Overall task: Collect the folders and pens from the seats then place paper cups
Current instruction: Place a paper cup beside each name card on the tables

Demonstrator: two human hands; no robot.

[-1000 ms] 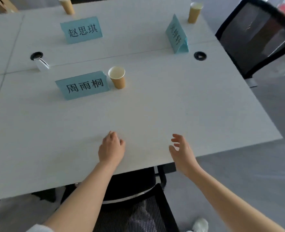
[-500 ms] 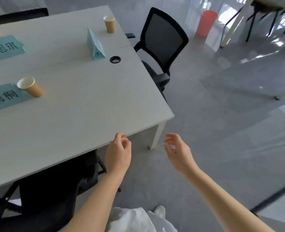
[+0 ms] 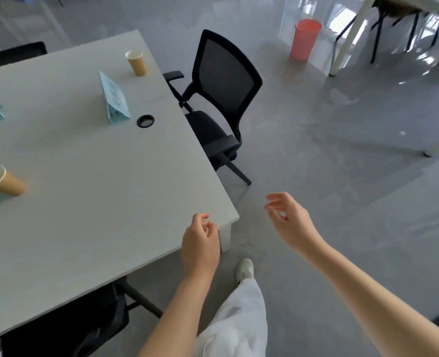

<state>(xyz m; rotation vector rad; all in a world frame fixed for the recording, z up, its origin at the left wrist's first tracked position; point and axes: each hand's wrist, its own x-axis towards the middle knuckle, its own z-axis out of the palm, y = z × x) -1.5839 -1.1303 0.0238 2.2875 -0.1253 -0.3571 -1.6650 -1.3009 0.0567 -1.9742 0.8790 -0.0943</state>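
Paper cups, two, tan, upright on the white surface (image 3: pixel 89 202): one (image 3: pixel 136 62) at the far edge beside a teal name card (image 3: pixel 114 99), one (image 3: pixel 0 181) at the left edge touching another card. Black cable grommet (image 3: pixel 145 121) just beside the first card. Black mesh chair (image 3: pixel 221 99) at the surface's right side. Hands: left hand (image 3: pixel 200 244) loosely curled over the near corner, holding nothing; right hand (image 3: pixel 289 220) relaxed over the floor, holding nothing.

both forearms were bare, with no sleeve, watch or ring showing on the left hand (image 3: pixel 200 247) or the right hand (image 3: pixel 289 220). at six o'clock a loose white trouser leg (image 3: pixel 235 323) ended in a white shoe (image 3: pixel 245 269).
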